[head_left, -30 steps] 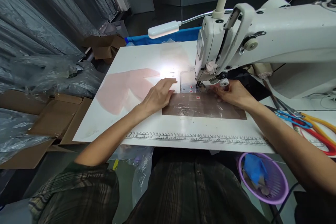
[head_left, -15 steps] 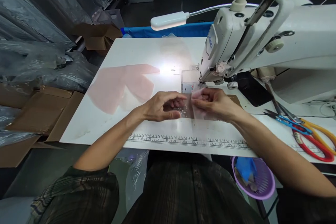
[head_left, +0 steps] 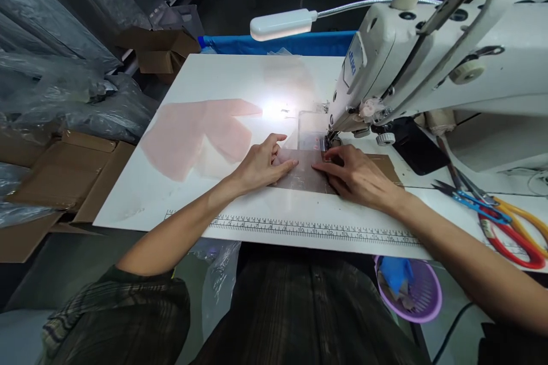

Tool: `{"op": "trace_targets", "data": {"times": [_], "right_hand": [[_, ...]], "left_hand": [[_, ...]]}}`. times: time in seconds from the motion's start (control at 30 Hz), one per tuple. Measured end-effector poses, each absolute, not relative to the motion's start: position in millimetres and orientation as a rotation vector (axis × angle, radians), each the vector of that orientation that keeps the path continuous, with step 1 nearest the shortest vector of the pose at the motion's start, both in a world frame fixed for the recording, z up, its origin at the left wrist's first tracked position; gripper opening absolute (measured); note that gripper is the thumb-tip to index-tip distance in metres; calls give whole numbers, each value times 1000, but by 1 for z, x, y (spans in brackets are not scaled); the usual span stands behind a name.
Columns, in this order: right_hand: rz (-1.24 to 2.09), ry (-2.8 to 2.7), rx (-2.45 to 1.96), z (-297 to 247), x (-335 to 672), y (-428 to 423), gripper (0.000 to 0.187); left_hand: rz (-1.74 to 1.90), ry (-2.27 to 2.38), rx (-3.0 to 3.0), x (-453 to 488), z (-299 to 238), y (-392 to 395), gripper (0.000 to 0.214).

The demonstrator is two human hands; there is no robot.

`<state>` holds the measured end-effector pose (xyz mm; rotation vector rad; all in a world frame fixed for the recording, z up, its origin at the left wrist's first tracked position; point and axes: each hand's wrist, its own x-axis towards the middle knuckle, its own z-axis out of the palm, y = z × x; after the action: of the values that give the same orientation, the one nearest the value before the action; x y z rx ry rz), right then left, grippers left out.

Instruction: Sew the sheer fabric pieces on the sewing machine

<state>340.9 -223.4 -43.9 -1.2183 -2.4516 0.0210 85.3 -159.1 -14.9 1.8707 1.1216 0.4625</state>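
A thin, see-through pale fabric piece lies over the brown strip in front of the sewing machine's needle area. My left hand rests on its left side, thumb and index finger stretched apart, the other fingers curled. My right hand is at the fabric's right side, thumb and bent fingers closed on it close to the presser foot. The fabric's edge under the right fingers is hidden. The white sewing machine stands just beyond that hand. Pink sheer cut pieces lie flat to the left.
A lamp lights the white table, which has a printed ruler along its front edge. To the right are a black phone-like slab and scissors. A purple basket stands below; cardboard boxes are left.
My right hand has lowered the sheer fabric from a raised pinch onto the machine bed by the presser foot. My left hand has shifted left and flattened onto it. The view has moved slightly.
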Motion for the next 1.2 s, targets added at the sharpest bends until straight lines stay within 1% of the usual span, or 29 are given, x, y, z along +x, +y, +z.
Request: {"op": "trace_targets", "data": {"times": [0.07, 0.17, 0.33, 0.6, 0.77, 0.83, 1.0, 1.1, 1.2], "right_hand": [[-13, -2422, -1214, -49, 346, -217, 37], [51, -2349, -1186, -54, 353, -213, 39], [152, -2216, -1221, -58, 357, -222, 40], [134, -2244, -1195, -62, 356, -226, 36], [124, -2259, -1245, -63, 354, -226, 39], [128, -2256, -1264, -62, 354, -227, 39], [131, -2249, -1296, -60, 352, -228, 39], [121, -2251, -1312, -60, 350, -230, 41], [154, -2235, -1300, -60, 352, -230, 42]], "left_hand": [[466, 1104, 1847, 86, -17, -159, 60], [450, 1069, 1752, 87, -20, -157, 59], [485, 1061, 1609, 86, -24, -154, 64], [444, 1101, 1817, 85, -19, -156, 80], [413, 1081, 1846, 83, -17, -159, 75], [375, 1054, 1797, 83, -16, -159, 80], [316, 1089, 1696, 83, -13, -157, 101], [307, 1117, 1652, 81, -13, -153, 105], [313, 1119, 1619, 80, -15, -152, 103]]}}
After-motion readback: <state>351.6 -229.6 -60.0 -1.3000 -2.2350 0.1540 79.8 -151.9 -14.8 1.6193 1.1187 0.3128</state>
